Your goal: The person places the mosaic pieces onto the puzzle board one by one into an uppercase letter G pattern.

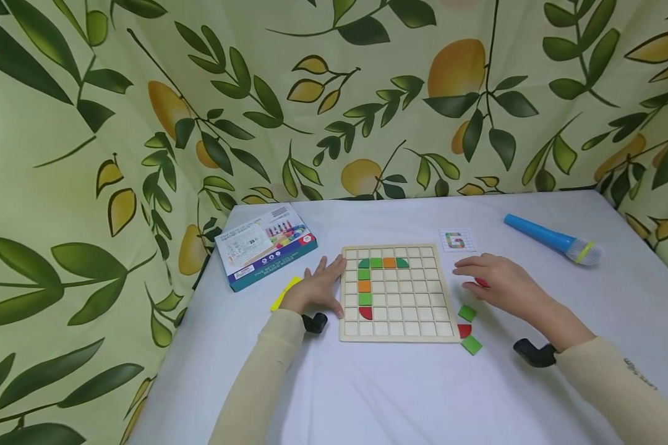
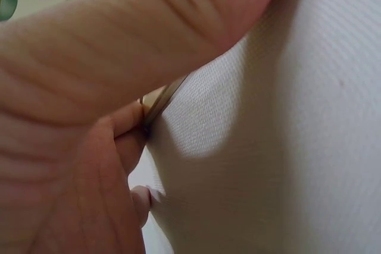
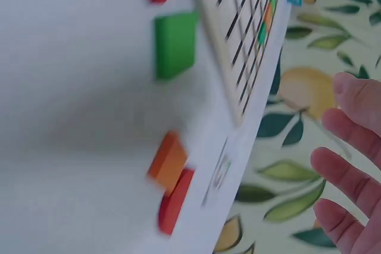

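A pale wooden board [image 1: 405, 299], square and cut into shallow square cells, lies on a finely woven white cloth [image 1: 378, 395]. The left hand [image 1: 316, 289], its fingers spread wide, rests against the board's left edge. In the cells, an angled line of smooth green, orange and red pieces includes a quarter-round red piece [image 1: 365, 313]. The right hand [image 1: 501, 283] hovers beyond the opposite edge, fingers apart and holding nothing, above a loose curved red piece [image 3: 176, 203] and an orange block [image 3: 168, 162]; the head view shows only a sliver of red beneath it, and whether these two touch is hard to tell. A yellow item [image 1: 286, 292] is partly hidden behind the left hand. The left thumb blocks most of its own wrist view, and the small printed card [image 1: 457, 240] blurs in the right one.
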The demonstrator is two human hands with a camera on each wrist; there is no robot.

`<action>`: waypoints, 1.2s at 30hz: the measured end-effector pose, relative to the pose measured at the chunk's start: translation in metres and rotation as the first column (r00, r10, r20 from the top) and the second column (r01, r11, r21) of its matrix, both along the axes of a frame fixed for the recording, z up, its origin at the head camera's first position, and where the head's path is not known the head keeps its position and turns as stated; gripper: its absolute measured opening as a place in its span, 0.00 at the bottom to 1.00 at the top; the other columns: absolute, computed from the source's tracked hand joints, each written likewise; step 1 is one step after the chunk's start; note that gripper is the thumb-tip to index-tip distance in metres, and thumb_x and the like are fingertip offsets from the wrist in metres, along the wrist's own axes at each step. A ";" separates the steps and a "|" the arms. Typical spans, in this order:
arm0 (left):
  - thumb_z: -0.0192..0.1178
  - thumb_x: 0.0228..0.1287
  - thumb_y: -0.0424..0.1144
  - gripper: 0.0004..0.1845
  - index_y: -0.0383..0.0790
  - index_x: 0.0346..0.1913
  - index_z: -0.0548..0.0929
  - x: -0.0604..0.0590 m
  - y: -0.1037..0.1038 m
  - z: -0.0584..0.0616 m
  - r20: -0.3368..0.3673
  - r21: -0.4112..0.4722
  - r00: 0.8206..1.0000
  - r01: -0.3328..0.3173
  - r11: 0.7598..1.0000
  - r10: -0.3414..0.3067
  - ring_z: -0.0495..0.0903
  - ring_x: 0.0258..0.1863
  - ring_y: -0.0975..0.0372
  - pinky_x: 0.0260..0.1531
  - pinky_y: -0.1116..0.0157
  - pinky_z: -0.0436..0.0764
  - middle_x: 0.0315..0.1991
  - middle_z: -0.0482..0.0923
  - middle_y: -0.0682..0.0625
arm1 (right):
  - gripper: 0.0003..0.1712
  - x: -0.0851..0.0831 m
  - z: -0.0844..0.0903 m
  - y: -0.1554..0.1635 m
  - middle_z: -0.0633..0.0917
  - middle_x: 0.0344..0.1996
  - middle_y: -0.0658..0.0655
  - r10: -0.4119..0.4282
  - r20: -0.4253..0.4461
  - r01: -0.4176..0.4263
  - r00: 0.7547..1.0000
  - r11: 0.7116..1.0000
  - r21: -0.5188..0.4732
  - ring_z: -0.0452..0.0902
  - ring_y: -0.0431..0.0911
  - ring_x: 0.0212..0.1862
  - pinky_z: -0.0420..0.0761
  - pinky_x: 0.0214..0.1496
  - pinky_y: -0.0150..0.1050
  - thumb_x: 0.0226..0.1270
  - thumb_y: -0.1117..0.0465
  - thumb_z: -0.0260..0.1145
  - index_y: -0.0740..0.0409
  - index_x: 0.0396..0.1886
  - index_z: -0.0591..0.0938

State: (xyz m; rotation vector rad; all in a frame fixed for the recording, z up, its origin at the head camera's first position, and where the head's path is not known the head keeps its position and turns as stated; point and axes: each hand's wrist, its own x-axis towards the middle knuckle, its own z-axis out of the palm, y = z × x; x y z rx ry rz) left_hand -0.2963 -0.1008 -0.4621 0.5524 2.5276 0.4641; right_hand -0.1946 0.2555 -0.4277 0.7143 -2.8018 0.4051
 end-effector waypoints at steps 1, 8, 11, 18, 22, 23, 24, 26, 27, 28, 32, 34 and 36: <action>0.78 0.31 0.50 0.66 0.56 0.73 0.42 0.000 -0.001 0.001 0.000 -0.003 1.000 -0.001 1.000 0.001 0.26 0.71 0.55 0.64 0.42 0.30 0.74 0.34 0.60 | 0.20 0.002 0.000 0.004 0.83 0.45 0.55 -0.020 0.013 0.020 1.000 1.000 -0.007 0.77 0.52 0.48 0.79 0.44 0.50 0.47 0.63 0.74 0.57 0.44 0.84; 0.77 0.31 0.50 0.66 0.57 0.73 0.43 0.000 -0.009 0.002 -0.005 -0.003 1.000 -0.029 1.000 0.029 0.25 0.71 0.56 0.64 0.42 0.30 0.73 0.34 0.61 | 0.19 0.010 -0.008 0.018 0.83 0.44 0.56 -0.101 0.067 0.105 0.993 0.993 -0.054 0.76 0.53 0.48 0.79 0.45 0.52 0.49 0.63 0.74 0.57 0.44 0.84; 0.77 0.31 0.51 0.66 0.57 0.73 0.42 0.001 -0.010 0.001 0.005 0.008 1.000 -0.028 1.000 0.028 0.25 0.71 0.57 0.64 0.42 0.30 0.73 0.34 0.61 | 0.18 0.014 -0.013 0.023 0.83 0.43 0.57 -0.132 0.092 0.138 0.987 0.988 -0.063 0.76 0.54 0.48 0.79 0.45 0.53 0.49 0.64 0.73 0.57 0.44 0.84; 0.77 0.31 0.50 0.66 0.57 0.73 0.42 0.005 -0.009 -0.005 0.013 0.012 0.999 -0.029 1.000 0.029 0.25 0.71 0.57 0.64 0.42 0.30 0.73 0.34 0.61 | 0.16 0.022 -0.028 0.030 0.83 0.43 0.59 -0.189 0.164 0.197 0.968 0.980 -0.033 0.75 0.56 0.48 0.79 0.45 0.53 0.51 0.64 0.72 0.56 0.43 0.84; 0.77 0.32 0.50 0.66 0.57 0.73 0.42 0.006 -0.007 -0.006 0.021 0.016 1.000 -0.024 1.000 0.024 0.25 0.71 0.57 0.64 0.42 0.30 0.73 0.34 0.61 | 0.16 0.023 -0.036 0.032 0.83 0.41 0.58 -0.207 0.166 0.211 0.964 0.977 -0.011 0.76 0.55 0.47 0.79 0.45 0.52 0.50 0.64 0.73 0.57 0.41 0.85; 0.77 0.32 0.50 0.66 0.57 0.73 0.42 0.006 -0.006 -0.006 0.022 0.017 1.000 -0.021 1.000 0.021 0.25 0.71 0.57 0.64 0.42 0.30 0.73 0.34 0.61 | 0.16 0.023 -0.037 0.033 0.83 0.41 0.58 -0.202 0.162 0.206 0.966 0.978 -0.010 0.76 0.55 0.46 0.79 0.45 0.52 0.49 0.63 0.73 0.57 0.41 0.85; 0.77 0.31 0.50 0.66 0.57 0.73 0.42 0.005 -0.006 -0.005 0.022 0.016 1.000 -0.020 1.000 0.019 0.25 0.71 0.57 0.64 0.43 0.30 0.73 0.34 0.62 | 0.17 0.024 -0.038 0.034 0.84 0.41 0.58 -0.193 0.156 0.197 0.969 0.980 -0.013 0.76 0.54 0.46 0.79 0.45 0.52 0.48 0.63 0.73 0.58 0.41 0.85; 0.77 0.31 0.51 0.66 0.57 0.73 0.42 0.004 -0.005 -0.005 0.016 0.012 1.000 -0.014 1.000 0.013 0.25 0.71 0.57 0.64 0.43 0.30 0.73 0.34 0.61 | 0.18 0.024 -0.040 0.035 0.84 0.40 0.57 -0.171 0.134 0.175 0.976 0.984 -0.018 0.77 0.54 0.45 0.80 0.44 0.51 0.47 0.63 0.74 0.58 0.41 0.85; 0.77 0.31 0.51 0.66 0.56 0.73 0.42 0.003 -0.004 -0.004 0.009 0.012 1.000 -0.010 1.000 0.010 0.25 0.71 0.57 0.64 0.42 0.30 0.73 0.34 0.61 | 0.18 0.024 -0.041 0.035 0.84 0.40 0.57 -0.159 0.121 0.163 0.980 0.986 -0.022 0.77 0.54 0.45 0.80 0.44 0.51 0.46 0.63 0.75 0.58 0.41 0.85; 0.77 0.31 0.51 0.66 0.56 0.73 0.42 0.002 -0.004 -0.004 0.006 0.010 1.000 -0.007 1.000 0.007 0.25 0.71 0.57 0.64 0.42 0.30 0.74 0.34 0.61 | 0.18 0.024 -0.041 0.035 0.84 0.39 0.57 -0.149 0.109 0.153 0.983 0.988 -0.027 0.77 0.53 0.44 0.80 0.44 0.51 0.46 0.63 0.75 0.58 0.41 0.85; 0.77 0.31 0.51 0.66 0.56 0.73 0.42 -0.001 -0.002 -0.002 0.004 0.012 1.000 0.000 1.000 0.000 0.25 0.71 0.56 0.64 0.42 0.30 0.74 0.34 0.60 | 0.18 0.022 -0.042 0.035 0.84 0.39 0.56 -0.135 0.085 0.139 0.987 0.990 -0.033 0.78 0.52 0.44 0.80 0.44 0.51 0.45 0.62 0.75 0.57 0.40 0.86; 0.77 0.31 0.51 0.66 0.57 0.73 0.42 -0.002 -0.001 -0.001 0.014 0.014 1.000 -0.002 1.000 0.002 0.25 0.71 0.57 0.64 0.42 0.29 0.73 0.33 0.61 | 0.19 0.022 -0.042 0.034 0.84 0.39 0.55 -0.137 0.092 0.140 0.986 0.990 -0.031 0.77 0.52 0.44 0.80 0.44 0.51 0.46 0.62 0.75 0.57 0.41 0.86; 0.77 0.31 0.51 0.66 0.57 0.73 0.42 -0.003 0.000 -0.001 0.018 0.018 1.000 -0.003 1.000 0.002 0.24 0.71 0.57 0.64 0.43 0.29 0.73 0.33 0.61 | 0.19 0.022 -0.042 0.033 0.84 0.40 0.55 -0.138 0.099 0.141 0.986 0.990 -0.028 0.77 0.52 0.44 0.80 0.45 0.50 0.45 0.62 0.75 0.56 0.42 0.85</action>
